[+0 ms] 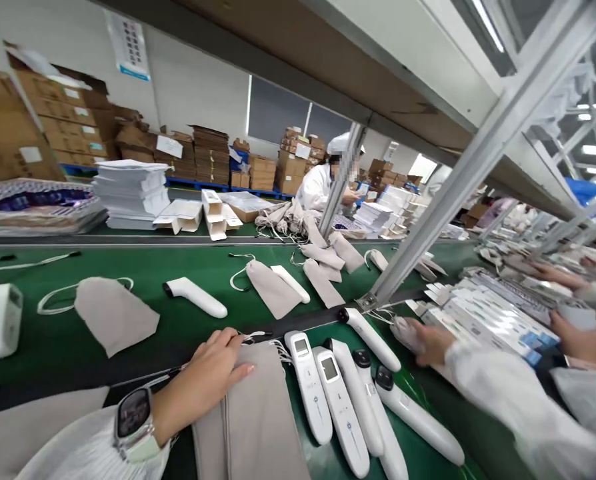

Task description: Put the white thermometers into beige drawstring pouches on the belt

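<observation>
My left hand point(215, 370), wearing a watch on its wrist, rests on the top end of a pile of grey drawstring pouches point(263, 413). Its fingers lie over the cloth near the cords, thumb apart. To the right of the pile, several white handheld thermometers point(343, 407) lie side by side, two with their small screens facing up. My right hand point(431, 341) is beyond them, blurred, with its fingers closed around a light grey drawstring pouch point(407, 333) whose cords trail left.
On the green conveyor belt point(143, 260) lie a loose pouch point(113, 313), a thermometer point(195, 297) and more pouches. A metal post point(443, 173) slants up past my right hand. Printed boxes point(498, 320) and a co-worker's hands point(581, 340) are at right.
</observation>
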### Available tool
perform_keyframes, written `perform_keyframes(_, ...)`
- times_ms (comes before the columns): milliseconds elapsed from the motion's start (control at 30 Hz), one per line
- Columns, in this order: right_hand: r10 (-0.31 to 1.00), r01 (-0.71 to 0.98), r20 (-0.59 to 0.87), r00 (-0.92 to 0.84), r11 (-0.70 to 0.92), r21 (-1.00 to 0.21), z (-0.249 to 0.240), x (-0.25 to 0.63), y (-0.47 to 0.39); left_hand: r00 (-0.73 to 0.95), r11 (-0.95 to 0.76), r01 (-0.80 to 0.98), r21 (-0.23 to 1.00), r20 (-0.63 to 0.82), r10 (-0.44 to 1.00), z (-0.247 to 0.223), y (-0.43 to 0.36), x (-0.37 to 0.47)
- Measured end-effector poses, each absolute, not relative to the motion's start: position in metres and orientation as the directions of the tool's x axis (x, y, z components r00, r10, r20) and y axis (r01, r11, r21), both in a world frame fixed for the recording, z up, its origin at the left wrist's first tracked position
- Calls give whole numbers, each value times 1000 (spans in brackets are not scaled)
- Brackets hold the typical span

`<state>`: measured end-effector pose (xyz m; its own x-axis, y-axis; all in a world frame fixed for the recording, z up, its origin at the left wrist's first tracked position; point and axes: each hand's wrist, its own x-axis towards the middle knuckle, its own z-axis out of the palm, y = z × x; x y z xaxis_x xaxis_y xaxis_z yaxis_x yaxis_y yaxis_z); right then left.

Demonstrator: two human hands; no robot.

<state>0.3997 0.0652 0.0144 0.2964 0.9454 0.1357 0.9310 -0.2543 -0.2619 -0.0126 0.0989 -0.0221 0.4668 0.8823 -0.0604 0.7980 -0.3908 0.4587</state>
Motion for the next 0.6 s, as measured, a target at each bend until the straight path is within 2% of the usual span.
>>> perform_keyframes(100,977,966,-7,214,-213,-146,-15,427,41,413,-315,811,493,-102,905,-24,101,-11)
perform_keyframes(167,986,978,-24,164,-166,-125,-10,431,50,373,-266,824,501,-125,919,-21,100,-12)
perform_keyframes(233,988,982,84,128,-114,-152,12,418,77,382,-262,819,510,-143,913,-18,100,-12)
perform_keyframes(333,938,984,336,90,-31,-177,52,375,143,397,-270,817,509,-159,904,-15,99,-12)
perform_keyframes(400,883,987,455,118,-52,-155,66,340,191,399,-285,820,497,-137,907,-13,98,-10)
perform_keyframes(433,875,985,462,144,-82,-152,67,323,212,409,-303,816,492,-121,904,-11,97,-9)
perform_keyframes(600,987,960,154,-48,88,-266,12,252,260,481,-359,784,506,-131,867,-3,86,-6)
